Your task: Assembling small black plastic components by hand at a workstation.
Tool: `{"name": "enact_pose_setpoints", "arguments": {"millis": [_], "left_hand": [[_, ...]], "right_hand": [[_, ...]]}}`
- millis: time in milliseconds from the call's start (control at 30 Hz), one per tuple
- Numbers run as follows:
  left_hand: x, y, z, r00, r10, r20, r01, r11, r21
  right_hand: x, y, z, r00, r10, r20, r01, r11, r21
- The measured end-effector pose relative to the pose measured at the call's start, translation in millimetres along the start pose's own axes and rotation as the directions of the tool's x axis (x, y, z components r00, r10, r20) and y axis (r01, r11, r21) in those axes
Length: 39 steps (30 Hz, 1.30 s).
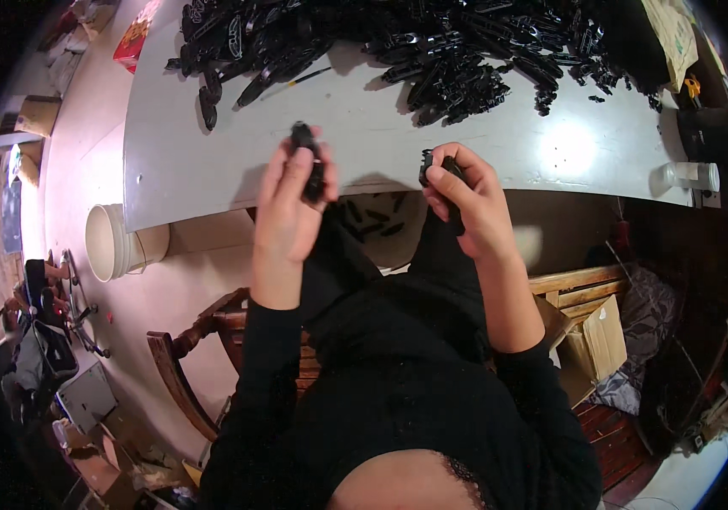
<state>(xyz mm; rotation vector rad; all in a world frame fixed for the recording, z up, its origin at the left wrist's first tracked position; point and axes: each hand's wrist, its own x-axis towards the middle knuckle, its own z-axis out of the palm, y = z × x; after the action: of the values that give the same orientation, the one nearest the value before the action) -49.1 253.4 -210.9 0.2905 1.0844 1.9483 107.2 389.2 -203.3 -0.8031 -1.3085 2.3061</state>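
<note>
Over the near edge of the grey table (355, 140), my left hand (283, 208) is closed round a long black plastic part (315, 183), with the thumb pressed on it and one end poking up past the fingers. My right hand (483, 212) grips a black plastic piece; its small toothed end (426, 161) sticks out by the thumb and fingertips. More black plastic shows inside the right fingers, but I cannot tell whether it is one piece or two. The hands are apart. Across the far side of the table, loose black plastic parts (457, 81) lie heaped.
Below the table edge, between my legs, a pale tub (406, 238) holds several black parts. A white bucket (105, 246) stands at the left. On the table are a thin dark stick (311, 75) and, at the right, a clear jar (699, 177). Cardboard (598, 336) rests on the wooden bench.
</note>
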Motion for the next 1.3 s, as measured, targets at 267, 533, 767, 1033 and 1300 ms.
{"name": "enact_pose_setpoints", "arguments": {"millis": [267,533,767,1033,1300], "left_hand": [[-11.9,-8.3,24.8,0.988,-0.116,0.102,0.111,0.992,0.058],[-23.7,5.1,19.5,0.991,-0.104,0.086,0.086,0.977,0.193],[-25.5,16.7,-8.3,0.954,-0.171,0.247,0.13,0.976,0.172],[-33.5,12.8,-22.0,0.87,-0.047,0.491,-0.271,0.786,0.556],[-58.5,18.8,-15.3,0.873,-0.172,0.456,0.031,0.953,0.301]], "right_hand": [[-8.8,-0.8,22.8,0.996,-0.034,0.087,0.037,0.999,-0.027],[-3.8,5.0,60.5,0.991,-0.067,0.112,0.088,0.977,-0.193],[-16.5,-3.5,71.2,0.993,0.052,0.109,-0.004,0.916,-0.402],[-25.7,5.7,82.5,0.942,-0.29,0.169,0.331,0.711,-0.62],[-20.6,9.2,72.1,0.979,0.12,0.167,-0.054,0.933,-0.355]]}}
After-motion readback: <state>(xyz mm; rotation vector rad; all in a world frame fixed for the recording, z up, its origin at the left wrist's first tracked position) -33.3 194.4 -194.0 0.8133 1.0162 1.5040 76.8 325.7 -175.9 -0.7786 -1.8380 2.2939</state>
